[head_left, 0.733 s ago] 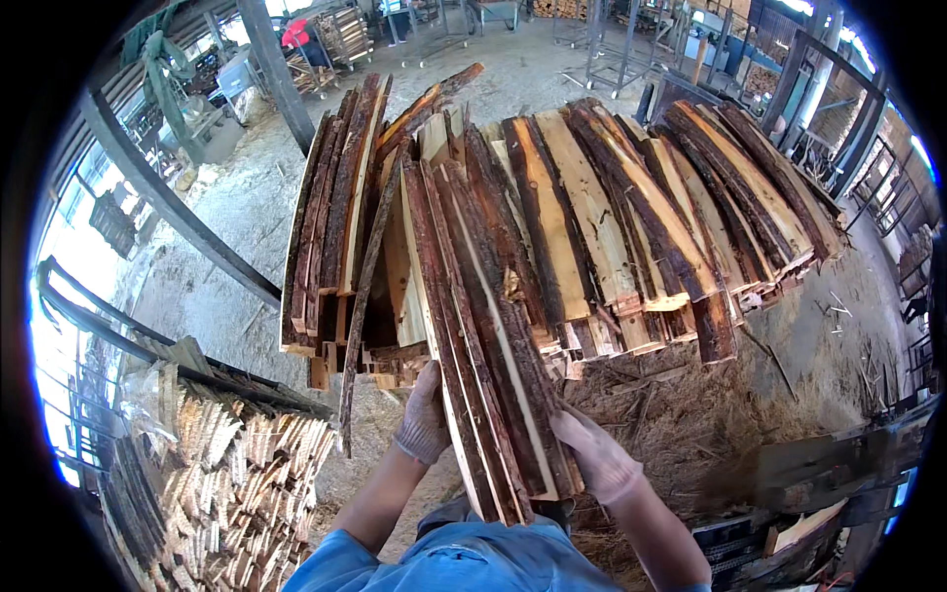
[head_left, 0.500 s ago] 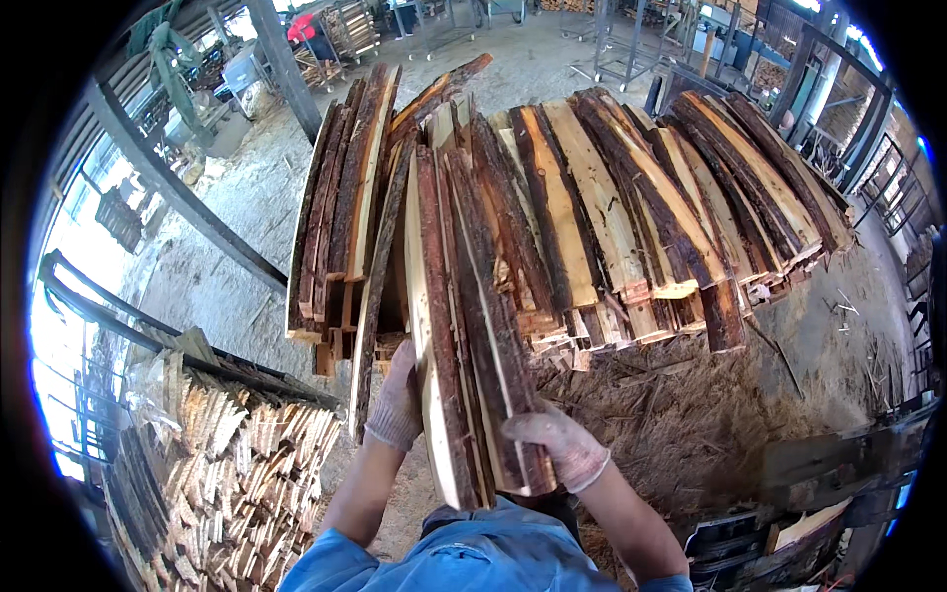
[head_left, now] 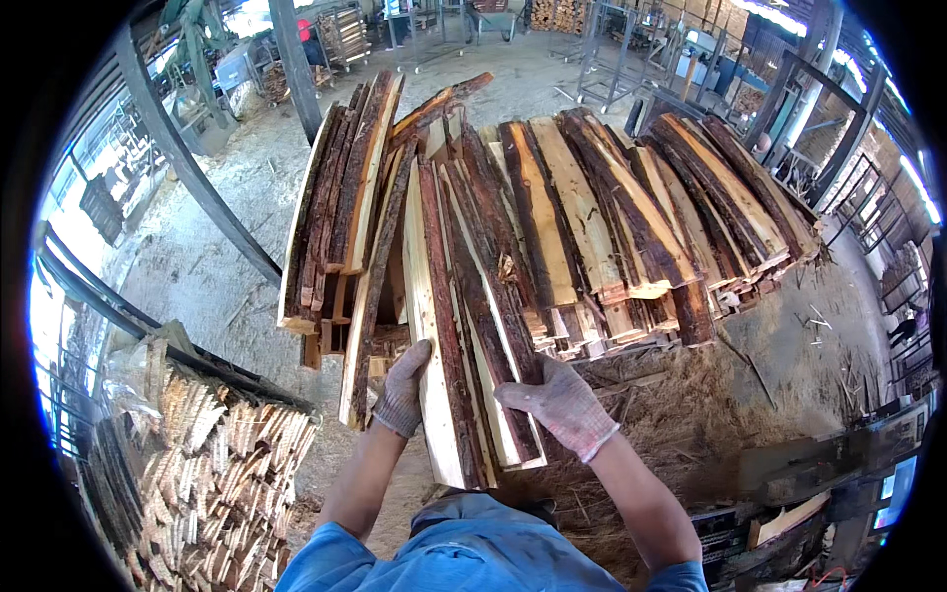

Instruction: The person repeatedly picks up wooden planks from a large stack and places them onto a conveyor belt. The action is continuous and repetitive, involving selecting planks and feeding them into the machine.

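As a long pile of rough, bark-edged wooden slabs point(head_left: 545, 217) spreads ahead in the head view, the pale-gloved left hand point(head_left: 402, 390) half-closes around one side of a bundle of narrow brown-and-cream wooden boards point(head_left: 456, 385). The pale-gloved right hand point(head_left: 562, 403) clasps the other, thumb on top. The bundle's far end overlaps the pile. Gripping appears under way; shifting it would call for even pressure.

Two gloved hands point(head_left: 400, 392) point(head_left: 564, 407); one board pile point(head_left: 564, 212); one cut-wood heap point(head_left: 222, 464)
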`<state>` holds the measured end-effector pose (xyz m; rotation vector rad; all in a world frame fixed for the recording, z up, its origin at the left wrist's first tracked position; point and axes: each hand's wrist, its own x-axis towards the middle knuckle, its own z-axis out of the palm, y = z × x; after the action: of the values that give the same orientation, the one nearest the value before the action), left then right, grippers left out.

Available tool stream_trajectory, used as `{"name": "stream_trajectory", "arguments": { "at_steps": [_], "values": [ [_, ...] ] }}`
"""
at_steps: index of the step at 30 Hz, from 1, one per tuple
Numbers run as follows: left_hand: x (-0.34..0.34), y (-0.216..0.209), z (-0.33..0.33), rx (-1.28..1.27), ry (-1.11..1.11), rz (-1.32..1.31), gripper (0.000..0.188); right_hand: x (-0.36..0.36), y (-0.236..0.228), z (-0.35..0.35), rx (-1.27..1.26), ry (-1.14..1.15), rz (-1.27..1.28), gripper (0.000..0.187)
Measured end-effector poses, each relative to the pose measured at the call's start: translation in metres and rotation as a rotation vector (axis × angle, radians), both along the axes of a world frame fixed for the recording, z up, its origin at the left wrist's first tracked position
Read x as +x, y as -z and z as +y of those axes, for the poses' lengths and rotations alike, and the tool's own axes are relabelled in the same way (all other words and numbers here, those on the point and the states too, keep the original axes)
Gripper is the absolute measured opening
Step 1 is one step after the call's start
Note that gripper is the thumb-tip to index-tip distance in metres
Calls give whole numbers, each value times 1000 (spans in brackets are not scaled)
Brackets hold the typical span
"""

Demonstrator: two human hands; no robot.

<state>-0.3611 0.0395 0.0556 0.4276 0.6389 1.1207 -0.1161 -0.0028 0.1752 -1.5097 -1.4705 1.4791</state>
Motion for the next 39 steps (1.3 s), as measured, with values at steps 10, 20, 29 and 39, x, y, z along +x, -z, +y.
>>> {"name": "stream_trajectory", "arguments": {
  "at_steps": [10,20,29,39],
  "values": [
    [24,-27,-17,-15,150,54,64,24,-32,24,92,-156,-643,89],
    [51,-18,-37,-29,61,96,52,115,-33,-123,95,395,61,77],
    [129,-22,-45,207,124,275,63,181,-12,-288,419,1089,672,100],
    [249,-38,-68,424,421,301,79,240,59,-427,432,1822,111,59]
  ]
}}
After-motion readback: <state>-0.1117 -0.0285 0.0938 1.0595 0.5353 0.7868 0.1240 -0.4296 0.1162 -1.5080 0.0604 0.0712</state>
